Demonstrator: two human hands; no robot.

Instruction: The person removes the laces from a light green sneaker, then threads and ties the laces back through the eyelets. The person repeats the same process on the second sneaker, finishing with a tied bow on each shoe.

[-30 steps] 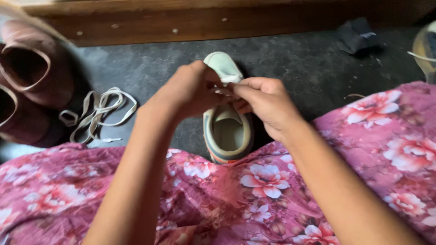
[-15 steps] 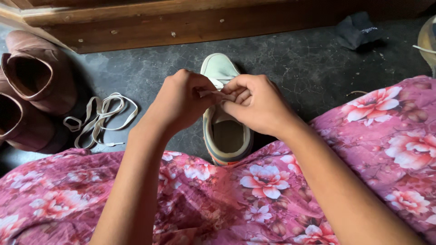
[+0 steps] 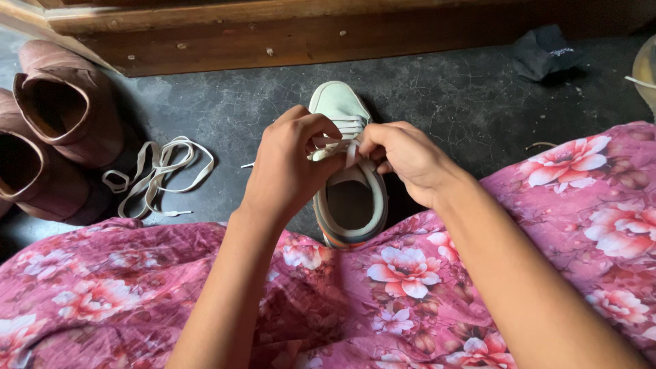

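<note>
Pale lace [image 3: 335, 147] of mint sneaker [image 3: 345, 109] is pinched btwn left hand [image 3: 287, 171] & right hand [image 3: 403, 154], close together; knot prob. hidden.

Pale green sneaker [image 3: 340, 109] upright on dark floor, toe pointing away; white lace [image 3: 333, 148] pulled across its opening
</note>
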